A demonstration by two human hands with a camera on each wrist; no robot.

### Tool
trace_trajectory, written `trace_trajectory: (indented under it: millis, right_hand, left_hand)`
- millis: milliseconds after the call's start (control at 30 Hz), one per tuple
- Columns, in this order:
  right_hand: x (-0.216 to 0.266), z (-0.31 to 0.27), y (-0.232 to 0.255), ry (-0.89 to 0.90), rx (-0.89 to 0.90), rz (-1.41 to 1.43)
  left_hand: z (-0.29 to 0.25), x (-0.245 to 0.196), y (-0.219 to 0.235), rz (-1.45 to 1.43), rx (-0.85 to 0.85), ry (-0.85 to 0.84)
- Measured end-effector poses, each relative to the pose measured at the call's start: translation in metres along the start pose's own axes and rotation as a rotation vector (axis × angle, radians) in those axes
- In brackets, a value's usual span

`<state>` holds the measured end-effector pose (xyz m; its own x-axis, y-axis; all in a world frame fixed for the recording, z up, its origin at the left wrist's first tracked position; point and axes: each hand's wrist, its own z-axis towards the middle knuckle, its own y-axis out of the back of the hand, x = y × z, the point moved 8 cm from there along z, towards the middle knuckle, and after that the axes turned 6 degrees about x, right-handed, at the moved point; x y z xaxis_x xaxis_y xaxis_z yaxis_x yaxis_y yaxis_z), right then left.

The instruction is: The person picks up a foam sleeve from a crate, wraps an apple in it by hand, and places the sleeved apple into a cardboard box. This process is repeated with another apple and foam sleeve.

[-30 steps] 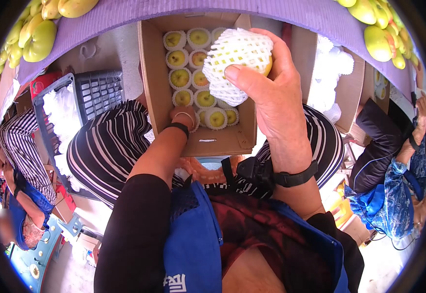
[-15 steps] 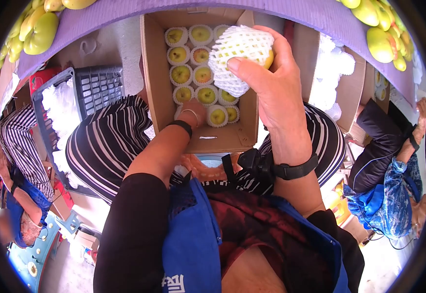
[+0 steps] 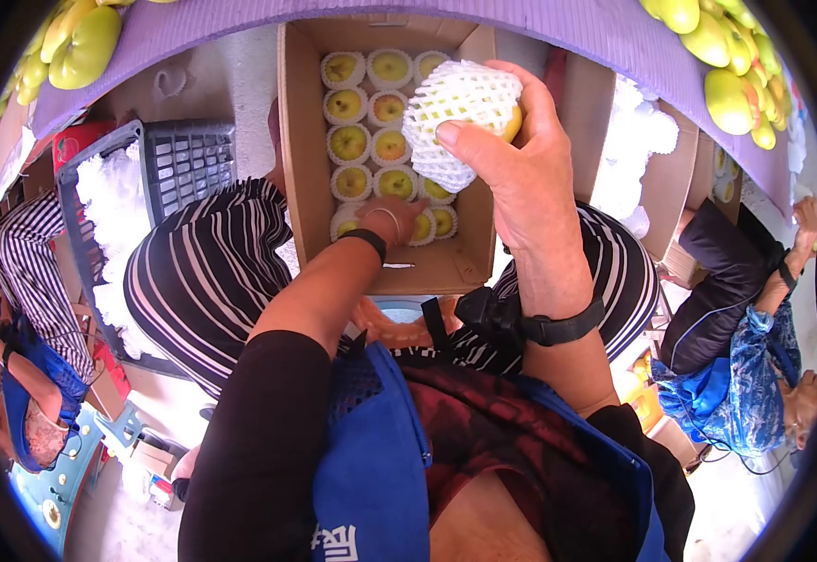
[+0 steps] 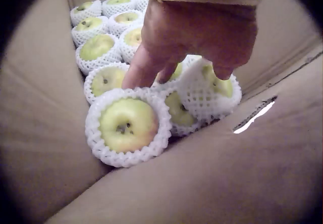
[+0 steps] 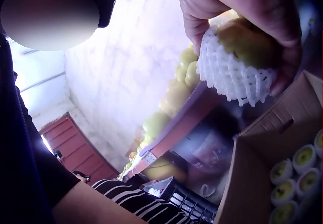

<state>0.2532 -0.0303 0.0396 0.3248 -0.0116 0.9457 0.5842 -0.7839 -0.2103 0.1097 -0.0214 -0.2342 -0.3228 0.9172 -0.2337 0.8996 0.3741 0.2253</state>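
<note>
Right hand [image 3: 535, 178] grips a netted apple [image 3: 460, 117] above the carton [image 3: 441, 270].
Left hand [image 4: 199, 37] reaches among packed apples [image 4: 126, 125]; its grip I cannot tell.

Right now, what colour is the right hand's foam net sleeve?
The foam net sleeve is white, clearest in the head view.

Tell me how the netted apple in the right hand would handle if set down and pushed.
The apple is rounded, so it would probably roll. The foam net around it looks soft and open-meshed, so it should cushion knocks. Left bare at one end, the apple might bruise.
</note>
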Motion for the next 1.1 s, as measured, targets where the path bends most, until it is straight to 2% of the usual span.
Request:
trace_trajectory:
  millis: [133,200,333,433,600,733,933,1033,1100]
  right_hand:
    - [-0.002,-0.001,0.0,-0.019,-0.014,0.005]
    - [-0.001,-0.001,0.001,-0.016,-0.017,-0.029]
    - [-0.001,0.0,0.001,-0.015,-0.01,-0.019]
    - [-0.002,0.0,0.003,-0.028,-0.023,-0.049]
    - [-0.006,0.001,0.005,-0.022,-0.015,-0.056]
    - [-0.009,0.002,0.005,-0.031,-0.022,-0.05]
    - [-0.012,0.003,0.003,-0.034,-0.024,-0.033]
    - [-0.025,0.006,0.009,-0.062,-0.029,-0.166]
    - [-0.046,0.009,0.014,-0.106,-0.021,-0.519]
  left_hand:
    - [0.012,-0.006,-0.013,0.169,0.058,-0.016]
    - [0.014,0.002,-0.006,-0.007,-0.019,-0.021]
    - [0.012,0.006,-0.002,-0.007,-0.043,-0.033]
    - [0.0,0.007,0.01,-0.025,-0.131,-0.004]
    - [-0.005,0.005,0.019,0.028,-0.238,-0.068]
    - [0.0,0.007,0.015,-0.012,-0.212,-0.055]
    - [0.0,-0.001,0.006,0.152,-0.093,-0.143]
    - [-0.013,0.004,0.009,0.126,-0.114,-0.154]
    - [-0.018,0.011,0.011,0.078,-0.134,-0.103]
